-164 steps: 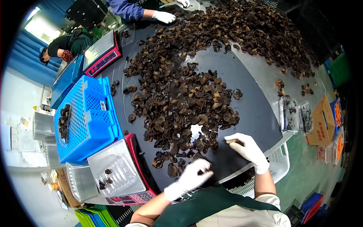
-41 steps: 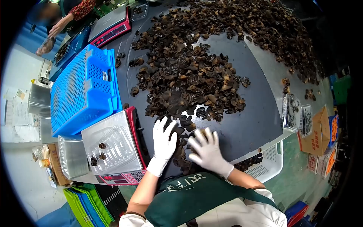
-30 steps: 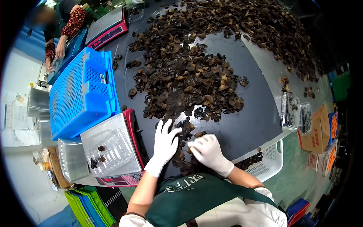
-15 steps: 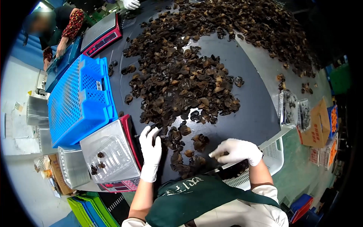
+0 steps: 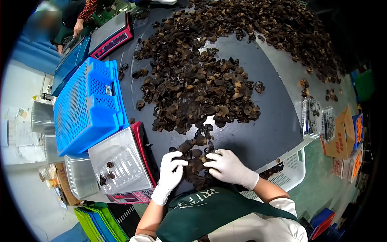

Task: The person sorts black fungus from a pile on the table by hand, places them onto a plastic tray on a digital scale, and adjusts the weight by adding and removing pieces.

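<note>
Dark brown wood-ear mushrooms point(image 5: 201, 90) lie in a large pile on the black table surface point(image 5: 266, 137). A smaller cluster point(image 5: 196, 161) sits near the table's front edge, between my two gloved hands. At its left side is my left hand point(image 5: 170, 171), fingers curled but apart, nothing visible held. From the right, my right hand point(image 5: 229, 167) reaches the cluster with its fingertips at the pieces, fingers spread. On the red scale point(image 5: 141, 153) at the left rests a clear plastic tray point(image 5: 125, 161) with a few small pieces in it.
A blue crate point(image 5: 88, 105) stands beyond the scale, with stacked clear trays point(image 5: 80, 175) at the left. A second scale point(image 5: 111, 40) and a co-worker point(image 5: 72, 20) are at the upper left. Clear boxes point(image 5: 311, 117), a cardboard box point(image 5: 340, 135) and a white basket point(image 5: 296, 171) are at the right.
My right hand has moved left onto the small cluster, and my left hand has shifted slightly down and right. Another person's gloved hand at the top has moved.
</note>
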`<state>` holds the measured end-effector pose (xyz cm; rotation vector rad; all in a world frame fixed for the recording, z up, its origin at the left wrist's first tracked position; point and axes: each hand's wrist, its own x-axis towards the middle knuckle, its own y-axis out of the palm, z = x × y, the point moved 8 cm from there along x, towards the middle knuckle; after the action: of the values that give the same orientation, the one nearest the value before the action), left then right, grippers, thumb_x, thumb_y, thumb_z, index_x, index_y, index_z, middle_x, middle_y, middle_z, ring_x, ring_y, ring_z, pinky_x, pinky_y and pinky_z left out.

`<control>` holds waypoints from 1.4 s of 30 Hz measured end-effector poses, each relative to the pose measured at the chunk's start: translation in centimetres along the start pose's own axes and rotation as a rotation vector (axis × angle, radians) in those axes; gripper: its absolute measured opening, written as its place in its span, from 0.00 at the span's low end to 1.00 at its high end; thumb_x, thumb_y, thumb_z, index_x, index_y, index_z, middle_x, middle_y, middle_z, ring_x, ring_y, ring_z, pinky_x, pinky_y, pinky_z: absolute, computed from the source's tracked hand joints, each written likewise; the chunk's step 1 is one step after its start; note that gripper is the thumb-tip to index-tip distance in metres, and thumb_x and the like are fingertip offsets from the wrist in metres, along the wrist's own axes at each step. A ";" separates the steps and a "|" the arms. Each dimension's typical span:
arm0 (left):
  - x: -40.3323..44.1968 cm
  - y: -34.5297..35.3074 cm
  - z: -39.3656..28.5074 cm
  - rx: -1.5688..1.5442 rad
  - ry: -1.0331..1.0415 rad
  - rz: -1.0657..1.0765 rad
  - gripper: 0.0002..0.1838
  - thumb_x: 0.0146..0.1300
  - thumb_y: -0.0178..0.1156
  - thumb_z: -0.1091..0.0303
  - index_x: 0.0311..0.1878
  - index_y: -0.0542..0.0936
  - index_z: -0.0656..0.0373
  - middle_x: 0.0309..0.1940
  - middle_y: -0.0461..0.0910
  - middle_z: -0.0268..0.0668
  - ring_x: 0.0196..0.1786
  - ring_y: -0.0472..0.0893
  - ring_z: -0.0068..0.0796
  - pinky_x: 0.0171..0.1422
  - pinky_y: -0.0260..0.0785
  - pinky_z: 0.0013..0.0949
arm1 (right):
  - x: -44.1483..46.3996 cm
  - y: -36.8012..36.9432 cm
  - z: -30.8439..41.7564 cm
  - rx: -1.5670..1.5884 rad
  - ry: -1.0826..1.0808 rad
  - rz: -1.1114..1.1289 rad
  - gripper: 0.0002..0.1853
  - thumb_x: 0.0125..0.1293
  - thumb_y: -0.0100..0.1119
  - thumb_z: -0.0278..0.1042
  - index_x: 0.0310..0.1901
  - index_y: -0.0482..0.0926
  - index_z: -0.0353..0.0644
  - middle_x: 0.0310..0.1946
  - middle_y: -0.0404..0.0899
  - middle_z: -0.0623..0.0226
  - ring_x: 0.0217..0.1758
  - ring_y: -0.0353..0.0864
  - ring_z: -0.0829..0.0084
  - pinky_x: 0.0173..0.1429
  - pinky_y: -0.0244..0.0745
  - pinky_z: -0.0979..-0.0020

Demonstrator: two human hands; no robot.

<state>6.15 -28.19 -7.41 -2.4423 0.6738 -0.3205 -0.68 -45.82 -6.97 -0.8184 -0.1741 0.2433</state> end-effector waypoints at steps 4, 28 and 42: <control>1.8 -0.9 2.4 0.041 -0.100 -0.229 0.14 0.57 0.57 0.81 0.45 0.82 0.56 0.53 0.75 0.43 0.58 0.73 0.42 0.66 0.63 0.39 | 2.9 -4.4 -2.9 0.089 0.138 -0.300 0.06 0.57 0.59 0.26 0.36 0.83 0.44 0.37 0.83 0.65 0.40 0.81 0.60 0.48 0.73 0.63; -5.8 -0.6 0.8 0.071 -0.222 -0.171 0.20 0.54 0.61 0.80 0.52 0.77 0.59 0.52 0.72 0.45 0.57 0.73 0.44 0.64 0.65 0.40 | 2.3 -2.1 -5.9 -0.206 0.130 -0.409 0.06 0.56 0.63 0.31 0.36 0.83 0.46 0.26 0.77 0.68 0.31 0.77 0.64 0.39 0.72 0.64; -4.7 -1.8 2.5 0.072 -0.258 -0.289 0.22 0.56 0.60 0.79 0.56 0.75 0.59 0.57 0.69 0.48 0.61 0.71 0.46 0.68 0.62 0.40 | -7.8 -4.3 -4.9 0.429 0.295 0.426 0.17 0.68 0.51 0.42 0.46 0.84 0.41 0.40 0.84 0.54 0.45 0.83 0.55 0.53 0.77 0.59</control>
<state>3.85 -23.24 -8.72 -2.4531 0.1955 -0.1331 -6.35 -54.21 -7.56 -0.4469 0.3265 0.5356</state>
